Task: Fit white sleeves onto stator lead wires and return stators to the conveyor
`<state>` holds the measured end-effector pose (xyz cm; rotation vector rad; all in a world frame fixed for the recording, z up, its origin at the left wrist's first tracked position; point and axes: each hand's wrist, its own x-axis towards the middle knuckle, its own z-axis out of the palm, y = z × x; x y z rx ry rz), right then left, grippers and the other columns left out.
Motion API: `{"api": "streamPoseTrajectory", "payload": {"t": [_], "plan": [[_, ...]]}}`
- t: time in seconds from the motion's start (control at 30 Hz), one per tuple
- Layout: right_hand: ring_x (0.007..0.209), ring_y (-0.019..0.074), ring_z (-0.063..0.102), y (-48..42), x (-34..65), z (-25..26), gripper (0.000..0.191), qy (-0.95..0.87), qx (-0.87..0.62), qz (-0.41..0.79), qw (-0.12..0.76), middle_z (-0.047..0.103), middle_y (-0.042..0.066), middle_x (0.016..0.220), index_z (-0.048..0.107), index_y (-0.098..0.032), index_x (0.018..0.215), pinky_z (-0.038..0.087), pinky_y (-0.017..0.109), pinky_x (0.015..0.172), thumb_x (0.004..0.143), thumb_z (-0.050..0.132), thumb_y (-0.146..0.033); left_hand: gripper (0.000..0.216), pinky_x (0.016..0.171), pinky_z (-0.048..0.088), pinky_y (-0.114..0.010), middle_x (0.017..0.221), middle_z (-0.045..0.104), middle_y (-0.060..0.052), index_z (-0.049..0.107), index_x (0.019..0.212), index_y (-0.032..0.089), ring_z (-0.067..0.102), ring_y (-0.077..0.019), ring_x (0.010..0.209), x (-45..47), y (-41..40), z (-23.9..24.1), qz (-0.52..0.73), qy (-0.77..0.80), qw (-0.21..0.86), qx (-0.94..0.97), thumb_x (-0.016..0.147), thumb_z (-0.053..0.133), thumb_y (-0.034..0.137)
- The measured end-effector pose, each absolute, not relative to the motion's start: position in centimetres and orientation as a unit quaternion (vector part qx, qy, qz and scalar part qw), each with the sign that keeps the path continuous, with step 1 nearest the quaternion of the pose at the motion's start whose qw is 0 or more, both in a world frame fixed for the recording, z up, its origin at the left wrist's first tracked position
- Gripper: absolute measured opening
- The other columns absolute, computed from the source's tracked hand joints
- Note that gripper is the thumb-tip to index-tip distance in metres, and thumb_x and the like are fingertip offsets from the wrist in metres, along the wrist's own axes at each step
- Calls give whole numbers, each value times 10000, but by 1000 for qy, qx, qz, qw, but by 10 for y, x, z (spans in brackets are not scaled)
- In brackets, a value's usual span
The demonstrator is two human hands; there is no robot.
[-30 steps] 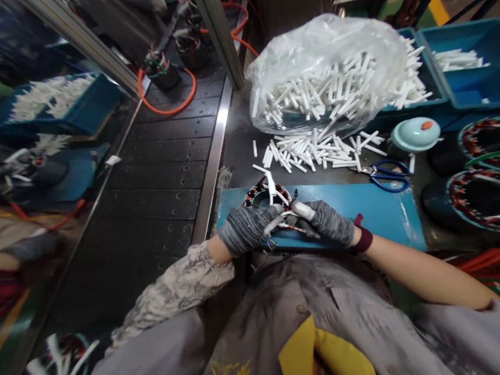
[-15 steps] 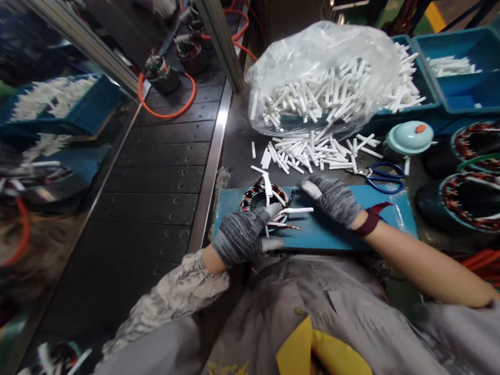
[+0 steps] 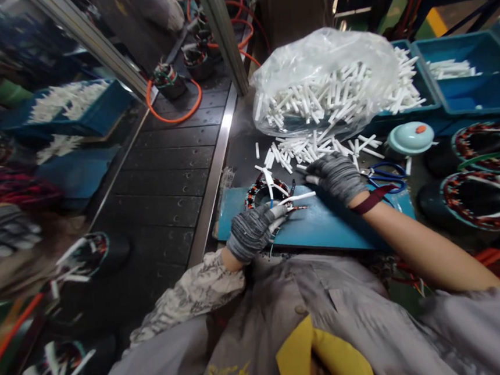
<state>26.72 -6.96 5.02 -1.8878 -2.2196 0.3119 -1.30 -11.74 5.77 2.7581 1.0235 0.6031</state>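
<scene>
My left hand (image 3: 251,233), in a grey knitted glove, is closed round the lead wires (image 3: 284,206) of a small motor stator. The stator (image 3: 251,198) is a ring with black, orange and white windings, on a blue board (image 3: 336,221). Some leads carry white sleeves; one white sleeve (image 3: 301,197) points right. My right hand (image 3: 337,179), gloved too, is at the near edge of a pile of loose white tubes (image 3: 288,152). Its thumb and fingers are drawn together at one short white tube (image 3: 301,166); the fingertips partly cover the contact.
Behind the pile lies a clear bag of white tubes (image 3: 325,96). Blue-handled scissors (image 3: 387,176) and a pale turquoise lidded container (image 3: 411,138) are at right, near more stators (image 3: 474,203). A slatted conveyor (image 3: 162,186) runs at left; beyond it is a co-worker's gloved hand (image 3: 8,229).
My right hand has moved forward from above the blue board to the tube pile. My left hand stays at the stator's leads. The view has shifted, showing the co-worker's gloved hand more clearly.
</scene>
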Motion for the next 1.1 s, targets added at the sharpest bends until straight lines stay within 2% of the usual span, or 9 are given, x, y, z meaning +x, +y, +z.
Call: {"api": "streamPoseTrajectory", "payload": {"t": [0.13, 0.23, 0.47, 0.57, 0.67, 0.8, 0.9, 1.0, 1.1], "plan": [[866, 254, 682, -116, 281, 62, 415, -628, -635, 235, 383, 766, 78, 988, 734, -208, 1105, 538, 399, 794, 860, 724, -544, 319, 985, 603, -308, 1276, 745, -50, 691, 1327, 255, 723, -189, 1155, -15, -117, 56, 212, 348, 117, 906, 1039, 558, 291], [853, 232, 697, -158, 272, 67, 327, -574, -610, 318, 445, 779, 54, 967, 753, -236, 1041, 554, 376, 790, 864, 711, -508, 298, 975, 609, -305, 1250, 756, -44, 716, 1283, 244, 735, -185, 1128, -15, -116, 56, 230, 341, 135, 901, 1038, 557, 303], [780, 223, 713, -178, 257, 54, 265, -536, -617, 389, 424, 790, 40, 873, 764, -226, 962, 569, 365, 749, 831, 708, -449, 305, 1009, 604, -319, 1268, 748, -59, 709, 1295, 228, 726, -194, 1155, -14, -116, 57, 241, 342, 154, 895, 1025, 573, 263], [815, 225, 720, -173, 259, 47, 260, -534, -605, 392, 442, 794, 41, 923, 759, -229, 982, 580, 375, 779, 831, 725, -438, 300, 1029, 599, -329, 1272, 746, -58, 709, 1290, 226, 720, -196, 1171, -13, -118, 58, 247, 341, 158, 893, 1025, 570, 258], [926, 239, 729, -169, 253, 45, 246, -588, -542, 387, 458, 792, 48, 1018, 769, -251, 1029, 584, 400, 868, 864, 719, -428, 284, 971, 631, -339, 1214, 768, -66, 714, 1264, 212, 751, -208, 1096, -12, -120, 56, 257, 342, 130, 894, 1019, 580, 263], [997, 250, 722, -165, 239, 51, 280, -705, -481, 345, 391, 777, 73, 1099, 774, -295, 1139, 575, 425, 920, 974, 590, -426, 237, 852, 665, -321, 1062, 804, -84, 735, 1138, 170, 789, -219, 934, -8, -121, 55, 308, 362, 70, 877, 1025, 575, 304], [1003, 267, 713, -164, 231, 59, 334, -734, -495, 324, 334, 777, 101, 1083, 761, -279, 1169, 565, 457, 937, 1004, 516, -433, 214, 838, 663, -300, 1053, 806, -85, 728, 1073, 152, 790, -211, 919, -5, -123, 56, 326, 343, 48, 879, 1030, 564, 283], [807, 216, 713, -160, 226, 65, 390, -679, -496, 442, 311, 773, 62, 852, 763, -244, 1006, 580, 406, 866, 1017, 474, -506, 251, 843, 658, -299, 1124, 795, -64, 725, 1096, 165, 782, -206, 967, -3, -126, 58, 277, 338, 28, 899, 1053, 496, 257], [428, 126, 544, -152, 216, 65, 588, -598, -472, 583, 282, 606, -17, 495, 704, -208, 782, 535, 290, 578, 1034, 357, -610, 312, 831, 644, -302, 1168, 784, -51, 729, 1131, 180, 775, -201, 983, -3, -131, 58, 225, 360, -20, 905, 1069, 434, 259]]}}
